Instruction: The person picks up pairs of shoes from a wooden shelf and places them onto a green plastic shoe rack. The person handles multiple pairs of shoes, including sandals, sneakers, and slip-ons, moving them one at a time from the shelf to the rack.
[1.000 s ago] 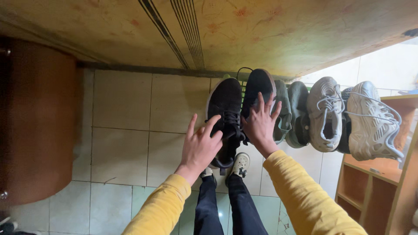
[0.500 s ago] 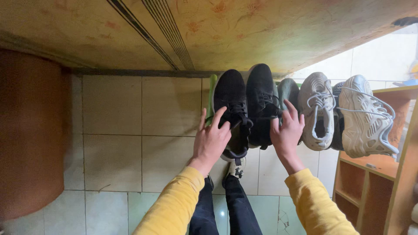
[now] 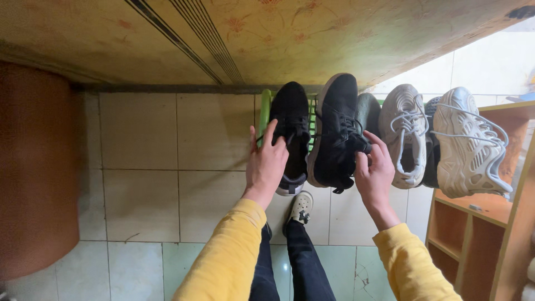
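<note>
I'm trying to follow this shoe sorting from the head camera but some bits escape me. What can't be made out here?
- Green rack: mostly hidden behind the row of shoes; only a bar shows.
- Left black shoe: its near side is covered by the left hand.
- Dark green shoe: wedged behind the right black shoe held by the right hand.
- Wooden shelf: cut off by the right edge.

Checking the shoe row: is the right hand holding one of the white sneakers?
No, the right hand grips a black sneaker; the white sneakers hang untouched beside it.
</note>
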